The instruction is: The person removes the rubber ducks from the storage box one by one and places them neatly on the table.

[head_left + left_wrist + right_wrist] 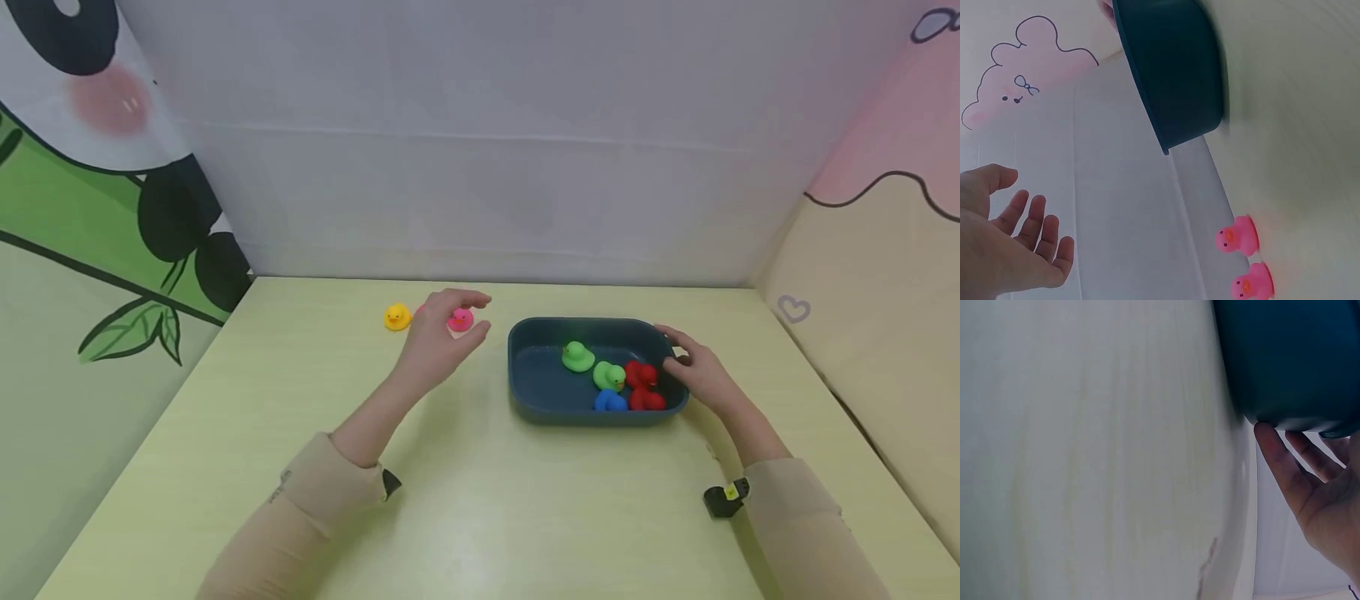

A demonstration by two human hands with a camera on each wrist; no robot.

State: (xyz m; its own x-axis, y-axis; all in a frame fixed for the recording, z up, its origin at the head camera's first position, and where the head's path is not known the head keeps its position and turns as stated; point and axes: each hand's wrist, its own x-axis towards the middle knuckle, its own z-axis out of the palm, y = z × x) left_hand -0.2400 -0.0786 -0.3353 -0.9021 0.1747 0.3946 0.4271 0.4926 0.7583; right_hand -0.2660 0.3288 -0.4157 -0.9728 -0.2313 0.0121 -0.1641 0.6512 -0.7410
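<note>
My left hand [437,337] is raised over the table, thumb and fingers apart and nothing between them. Beyond it are a pink rubber duck [461,319] and a second one mostly hidden by the hand; both pink ducks show in the left wrist view, the lower one [1252,282] cut by the frame edge. With my right hand [699,371] I hold the right end of a dark teal plastic tub [547,416], fingertips against its outer wall. Inside the tub lie two green ducks [577,357], two red ducks [641,374] and a blue duck [611,402].
A yellow rubber duck [397,317] sits left of the pink ones, near the back of the pale table [480,517]. A white wall sheet [480,200] rises behind the table's back edge. Printed cartoon panels stand at both sides.
</note>
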